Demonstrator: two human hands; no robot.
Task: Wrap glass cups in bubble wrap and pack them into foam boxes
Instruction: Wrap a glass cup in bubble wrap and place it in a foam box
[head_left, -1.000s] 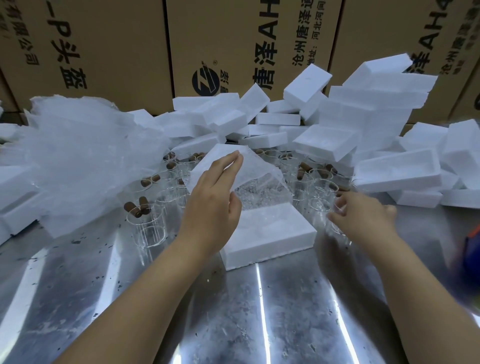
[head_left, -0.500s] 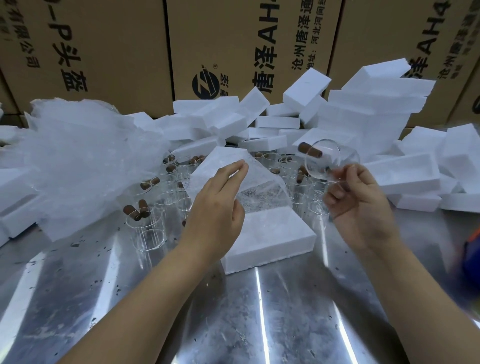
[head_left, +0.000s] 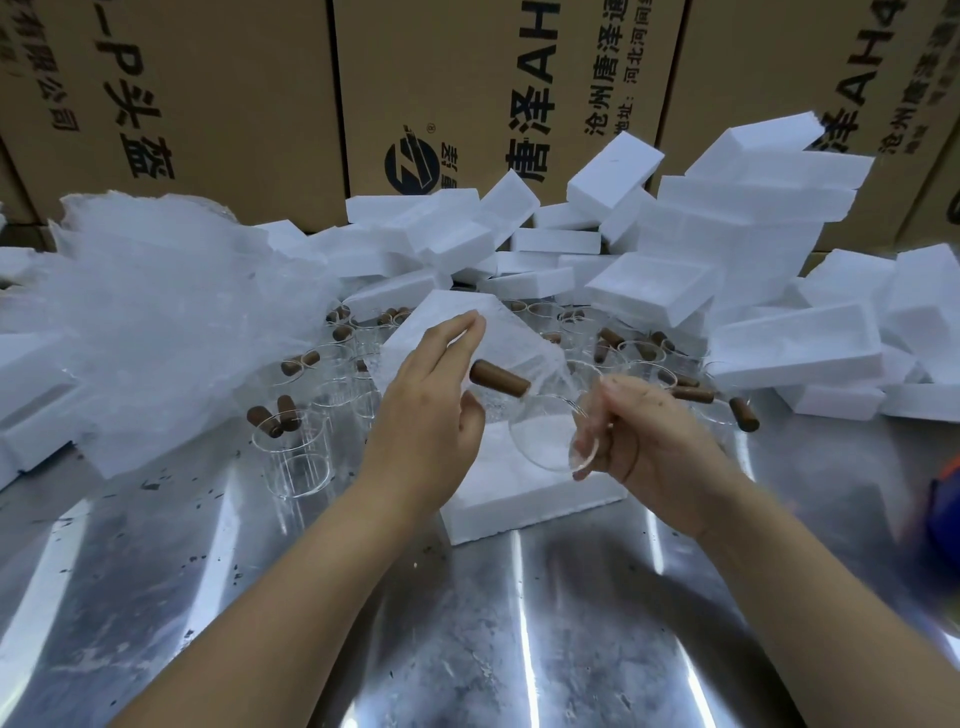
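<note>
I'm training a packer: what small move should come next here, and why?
Probably bring the glass cup leftward onto the bubble wrap sheet: the right hand grips it tilted, unwrapped, beside the sheet the left hand holds up.

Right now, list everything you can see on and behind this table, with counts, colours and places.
cup: one, clear glass with brown handle, tilted over the near box
cups: many, clear with brown handles, on the table beyond the hands
near box: one, white foam, on the table below the hands
boxes: many, white foam, piled at the back and right
sheet: one, clear bubble wrap, raised above the near box
wrap pile: one heap, clear, left
cartons: several, brown, printed, behind
table: one, shiny metal
blurred thing: one, orange and blue, right edge
left hand: holds the sheet
right hand: grips the cup
</note>
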